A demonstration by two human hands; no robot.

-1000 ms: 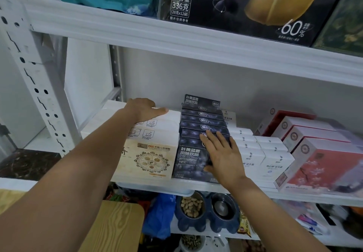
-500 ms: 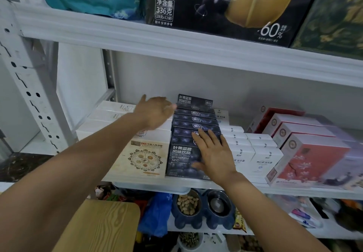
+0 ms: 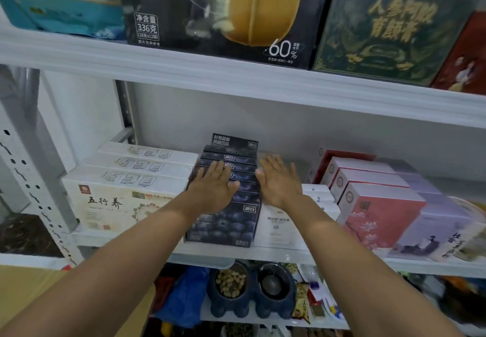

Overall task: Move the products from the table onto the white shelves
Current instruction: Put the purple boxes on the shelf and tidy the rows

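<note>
Both hands are flat and empty, the left hand (image 3: pixel 213 188) resting on the row of dark blueberry boxes (image 3: pixel 223 225) standing on the white shelf (image 3: pixel 265 255), the right hand (image 3: pixel 279 183) over the white boxes (image 3: pixel 280 230) alongside, which looks like squaring up the row before fetching more stock.
</note>
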